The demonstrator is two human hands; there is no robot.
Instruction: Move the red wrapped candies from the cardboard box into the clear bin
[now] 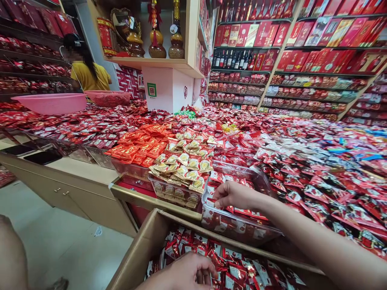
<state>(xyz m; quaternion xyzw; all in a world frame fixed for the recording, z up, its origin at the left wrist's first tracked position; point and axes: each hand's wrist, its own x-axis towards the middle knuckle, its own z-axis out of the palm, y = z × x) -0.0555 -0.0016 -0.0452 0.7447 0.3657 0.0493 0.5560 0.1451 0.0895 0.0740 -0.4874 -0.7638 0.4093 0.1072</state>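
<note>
Two hands are engaged: the right hand (232, 195) is pinched on red packets (242, 211) in the clear tray (242, 233), the left hand (184, 274) closed over packets in the cardboard box (145, 249); a firm lift is judged next.

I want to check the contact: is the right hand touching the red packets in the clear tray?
Touching. The head view shows the right hand resting with its fingertips on the red packets inside the clear tray; no gap is visible.

Wall shelves (302, 52) of red boxes; pale floor (60, 245); beige counter (75, 181).
</note>
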